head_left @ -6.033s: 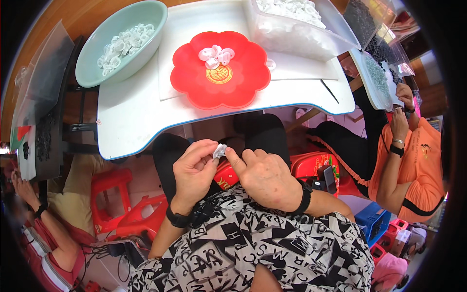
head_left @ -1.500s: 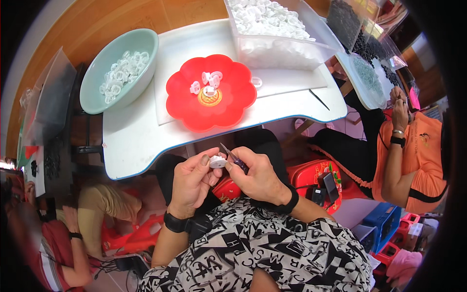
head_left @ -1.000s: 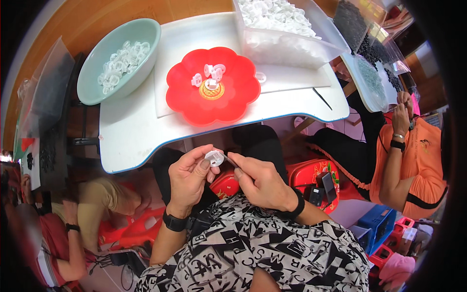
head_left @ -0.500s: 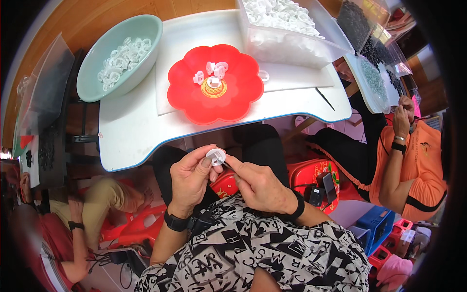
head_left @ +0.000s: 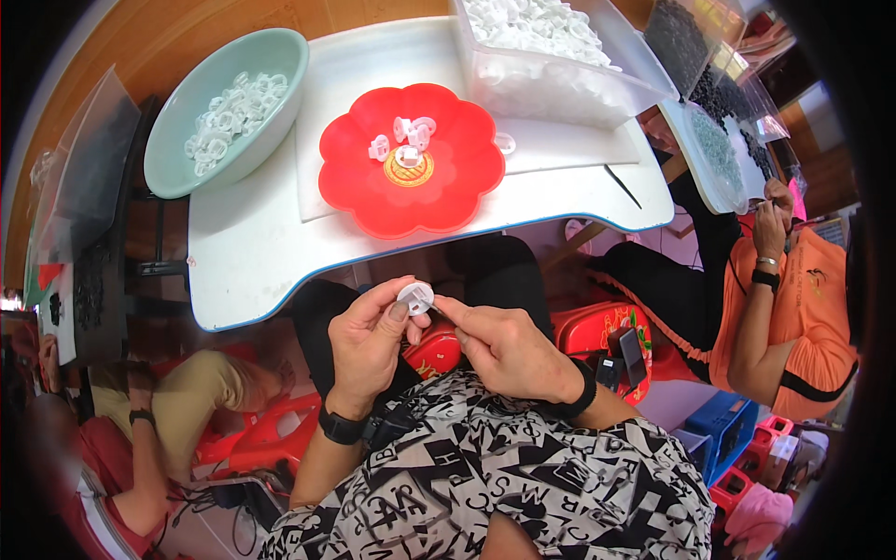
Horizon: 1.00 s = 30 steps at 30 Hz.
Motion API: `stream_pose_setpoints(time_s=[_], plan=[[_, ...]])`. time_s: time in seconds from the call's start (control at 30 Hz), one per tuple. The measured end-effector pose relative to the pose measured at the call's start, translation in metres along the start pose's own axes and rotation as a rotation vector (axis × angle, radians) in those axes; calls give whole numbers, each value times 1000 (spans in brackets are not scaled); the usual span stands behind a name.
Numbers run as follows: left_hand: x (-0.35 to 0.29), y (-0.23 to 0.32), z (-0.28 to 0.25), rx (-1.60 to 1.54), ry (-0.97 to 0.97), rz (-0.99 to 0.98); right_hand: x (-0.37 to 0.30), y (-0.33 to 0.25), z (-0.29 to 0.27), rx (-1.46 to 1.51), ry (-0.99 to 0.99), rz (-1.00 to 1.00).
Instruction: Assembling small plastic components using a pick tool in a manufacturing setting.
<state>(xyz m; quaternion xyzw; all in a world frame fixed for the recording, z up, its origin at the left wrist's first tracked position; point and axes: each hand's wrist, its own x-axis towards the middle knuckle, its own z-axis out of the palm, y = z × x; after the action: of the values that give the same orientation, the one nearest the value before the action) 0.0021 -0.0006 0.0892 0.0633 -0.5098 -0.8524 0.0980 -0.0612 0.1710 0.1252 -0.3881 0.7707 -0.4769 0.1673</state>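
Over my lap, my left hand (head_left: 366, 341) pinches a small round white plastic part (head_left: 415, 298) with a raised middle between thumb and fingers. My right hand (head_left: 509, 350) is closed, its index fingertip at the part's right edge. Something thin seems to sit under that finger, mostly hidden by it. Beyond my hands, a red flower-shaped dish (head_left: 411, 210) on the table holds several white parts (head_left: 411, 133) of a like kind. One more white part (head_left: 505, 143) lies just right of the dish.
On the white table (head_left: 252, 252) stand a pale green basin (head_left: 280, 121) of white parts and a clear bin (head_left: 560, 98) heaped with more. A thin dark tool (head_left: 623, 187) lies at the right. People sit at both sides, near red stools (head_left: 597, 327).
My right hand has shifted slightly, its index finger staying at the part's edge. The white part has turned a little in my left hand's pinch.
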Motion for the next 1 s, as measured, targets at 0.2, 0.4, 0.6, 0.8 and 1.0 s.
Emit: stream_pose_setpoints(time_s=[0.2, 0.4, 0.6, 0.8, 1.0], plan=[[1, -1, 0, 33, -5, 8, -3, -5, -3, -175, 8, 22], [0, -4, -1, 74, 6, 8, -2, -7, -4, -235, -13, 26], [0, -5, -1, 56, 9, 3, -3, -2, 1, -212, 13, 15], [0, -6, -2, 142, -30, 37, -3, -3, 2, -219, -4, 15], [1, -6, 2, 387, -49, 139, 4, -8, -6, -328, -142, 53]])
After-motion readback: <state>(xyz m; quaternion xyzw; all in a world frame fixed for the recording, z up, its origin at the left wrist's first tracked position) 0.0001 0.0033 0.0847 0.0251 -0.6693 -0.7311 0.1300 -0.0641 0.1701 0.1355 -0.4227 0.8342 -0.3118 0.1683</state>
